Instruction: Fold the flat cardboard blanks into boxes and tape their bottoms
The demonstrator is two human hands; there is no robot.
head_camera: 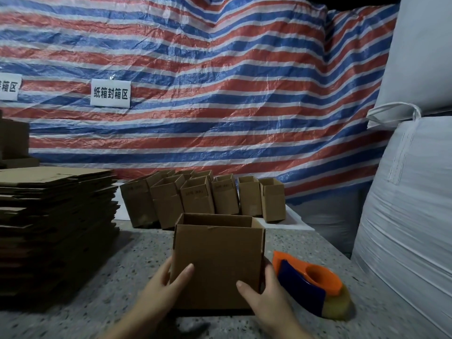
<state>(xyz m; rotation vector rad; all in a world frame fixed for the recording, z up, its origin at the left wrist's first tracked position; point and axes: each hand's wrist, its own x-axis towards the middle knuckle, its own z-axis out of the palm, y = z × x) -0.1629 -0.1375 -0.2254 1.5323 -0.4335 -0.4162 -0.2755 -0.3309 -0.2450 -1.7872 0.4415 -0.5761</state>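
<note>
A brown cardboard box [217, 255] stands upright on the speckled table [117, 285], its top open. My left hand [163, 287] grips its lower left corner, thumb on the front face, fingers round the side. My right hand [264, 297] grips the lower right corner the same way. An orange and blue tape dispenser [310, 285] with a yellowish tape roll lies on the table just right of the box. A tall stack of flat cardboard blanks [56, 221] sits at the left.
Several folded open boxes [203, 199] stand in rows behind the held box. A striped red, white and blue tarp [220, 94] with white signs hangs at the back. Large white sacks [406, 216] fill the right side, close to the table edge.
</note>
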